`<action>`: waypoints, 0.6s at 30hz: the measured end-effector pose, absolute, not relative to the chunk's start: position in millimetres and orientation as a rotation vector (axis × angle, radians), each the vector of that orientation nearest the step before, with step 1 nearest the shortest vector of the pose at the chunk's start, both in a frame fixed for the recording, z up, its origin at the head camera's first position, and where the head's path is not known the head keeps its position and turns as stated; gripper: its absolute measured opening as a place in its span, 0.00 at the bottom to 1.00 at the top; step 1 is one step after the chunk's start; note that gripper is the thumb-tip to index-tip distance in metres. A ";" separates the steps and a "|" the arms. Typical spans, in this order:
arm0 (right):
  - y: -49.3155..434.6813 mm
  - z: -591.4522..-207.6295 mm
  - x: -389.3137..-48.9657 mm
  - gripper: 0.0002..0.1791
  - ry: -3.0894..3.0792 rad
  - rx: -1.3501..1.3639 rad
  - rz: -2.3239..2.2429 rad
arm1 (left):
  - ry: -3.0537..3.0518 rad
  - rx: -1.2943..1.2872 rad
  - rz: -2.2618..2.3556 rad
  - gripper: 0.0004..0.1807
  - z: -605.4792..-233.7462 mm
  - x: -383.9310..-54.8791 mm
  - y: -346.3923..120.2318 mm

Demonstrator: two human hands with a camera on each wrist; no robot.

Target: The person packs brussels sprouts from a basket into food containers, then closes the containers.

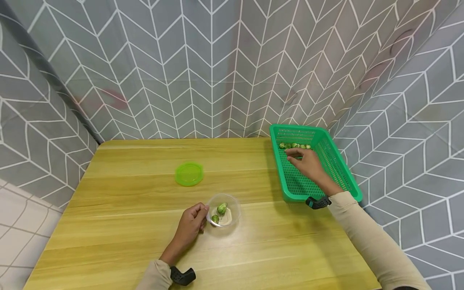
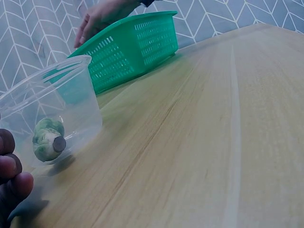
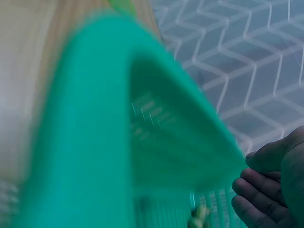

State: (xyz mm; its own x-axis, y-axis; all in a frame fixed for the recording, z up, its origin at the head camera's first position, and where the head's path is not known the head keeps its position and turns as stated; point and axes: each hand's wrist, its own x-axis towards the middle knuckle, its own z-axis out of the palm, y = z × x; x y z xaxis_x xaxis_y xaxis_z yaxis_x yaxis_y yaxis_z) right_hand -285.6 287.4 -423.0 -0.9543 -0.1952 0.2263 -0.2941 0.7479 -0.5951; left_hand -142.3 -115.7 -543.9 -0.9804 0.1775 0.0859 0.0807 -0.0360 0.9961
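Note:
My left hand (image 1: pixel 191 221) pinches the rim of a clear plastic tub (image 1: pixel 235 213) standing on the table. Inside it lie a Brussels sprout (image 1: pixel 222 208) and a smaller-looking one (image 1: pixel 215 218) by the near wall. In the left wrist view, one sprout (image 2: pixel 47 138) shows through the tub's side, cut stem toward the camera. My right hand (image 1: pixel 306 162) hovers over the green plastic basket (image 1: pixel 284 177), thumb apart from loosely bent fingers. The right wrist view shows nothing between the thumb and fingers (image 3: pixel 259 190). Several Brussels sprouts (image 1: pixel 295 146) lie along the basket's far end, just beyond the fingertips.
A round green lid (image 1: pixel 189 174) lies on the wooden table (image 1: pixel 127 193), behind and left of the tub. The basket's raised walls surround the space under my right hand. A grey patterned curtain (image 1: pixel 203 80) hangs behind the table and along its right side.

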 end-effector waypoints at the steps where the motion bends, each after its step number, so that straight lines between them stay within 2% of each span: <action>1: 293.1 -424.1 -289.1 0.15 -2.803 0.380 0.976 | 2.133 0.286 2.195 0.21 -543.9 -142.3 -115.9; 10: 341.2 -431.9 -316.8 0.20 -2.905 0.233 0.918 | 2.139 0.334 2.203 0.19 -542.6 -141.5 -117.4; 18: 369.6 -435.1 -332.5 0.22 -2.987 0.148 0.766 | 2.150 0.274 2.180 0.21 -543.4 -140.9 -116.4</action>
State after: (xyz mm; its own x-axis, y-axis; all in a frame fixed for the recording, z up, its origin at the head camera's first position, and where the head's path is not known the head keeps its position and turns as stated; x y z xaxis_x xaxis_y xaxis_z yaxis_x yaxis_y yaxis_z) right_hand -332.5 369.6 -435.1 -0.9939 -0.0790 0.0767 -0.1061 0.8722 -0.4774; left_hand -140.9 -116.4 -543.4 -0.9819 0.1719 0.0793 0.0769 -0.0204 0.9968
